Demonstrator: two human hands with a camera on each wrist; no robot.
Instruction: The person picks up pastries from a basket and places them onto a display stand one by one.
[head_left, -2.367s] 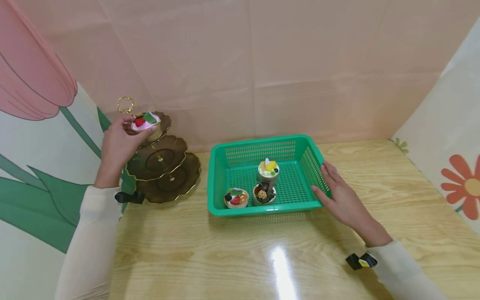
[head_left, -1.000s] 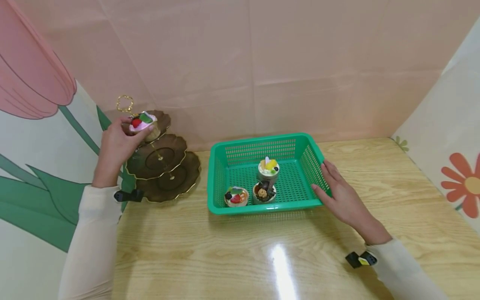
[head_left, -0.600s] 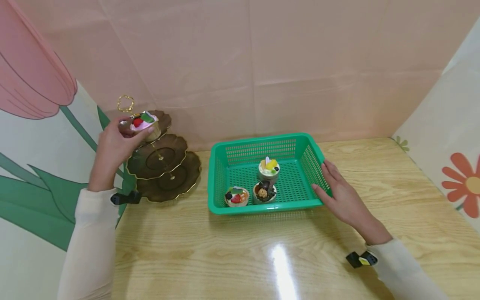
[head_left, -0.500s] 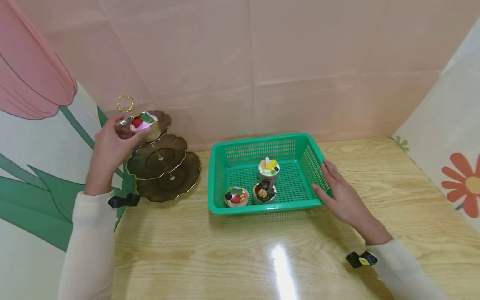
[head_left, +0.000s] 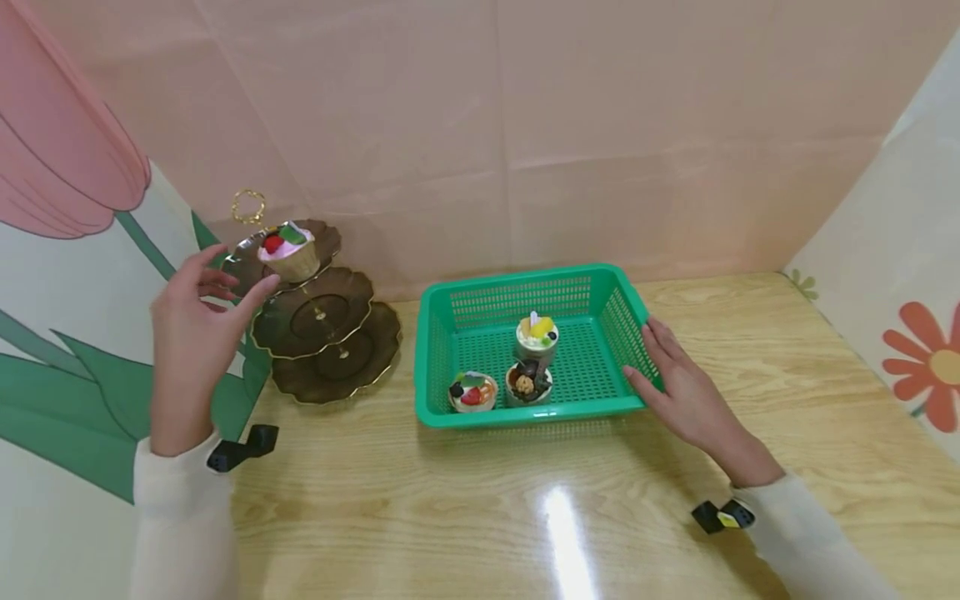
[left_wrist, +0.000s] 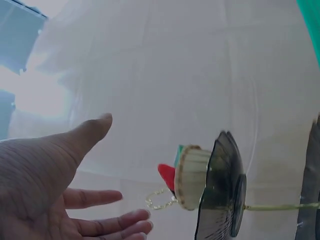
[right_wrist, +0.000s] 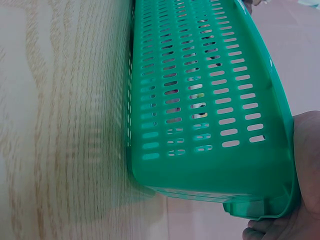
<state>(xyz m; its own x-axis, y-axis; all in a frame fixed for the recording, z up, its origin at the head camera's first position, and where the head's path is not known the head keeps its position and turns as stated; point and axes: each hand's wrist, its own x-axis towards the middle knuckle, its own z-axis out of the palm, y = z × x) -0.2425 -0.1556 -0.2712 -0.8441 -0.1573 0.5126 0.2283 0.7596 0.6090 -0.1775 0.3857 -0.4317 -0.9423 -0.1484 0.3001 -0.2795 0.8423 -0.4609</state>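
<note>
My left hand (head_left: 191,333) is held beside the tiered stand (head_left: 318,315), fingers spread and nothing in them. On the stand's top plate sits a cupcake (head_left: 295,260) with pink cream, a red berry and a green leaf. The left wrist view shows a gap between the fingertips (left_wrist: 140,215) and that cupcake (left_wrist: 192,172). My right hand (head_left: 690,400) holds the green basket (head_left: 525,421) at its right rim, thumb over the inside and fingers along the outside. In the basket are a yellow-fruit cupcake (head_left: 537,332), a chocolate one (head_left: 528,383) and a strawberry one (head_left: 472,396).
The stand's brown plates have gold wavy edges, and a gold ring handle (head_left: 248,206) tops it. A wooden table (head_left: 405,508) carries stand and basket. A pink backdrop (head_left: 420,142) closes off the back, with floral panels at both sides.
My left hand has let go of the pink-cream cupcake and drawn back to the left and toward me, leaving it on the top plate. My right hand stays at the basket.
</note>
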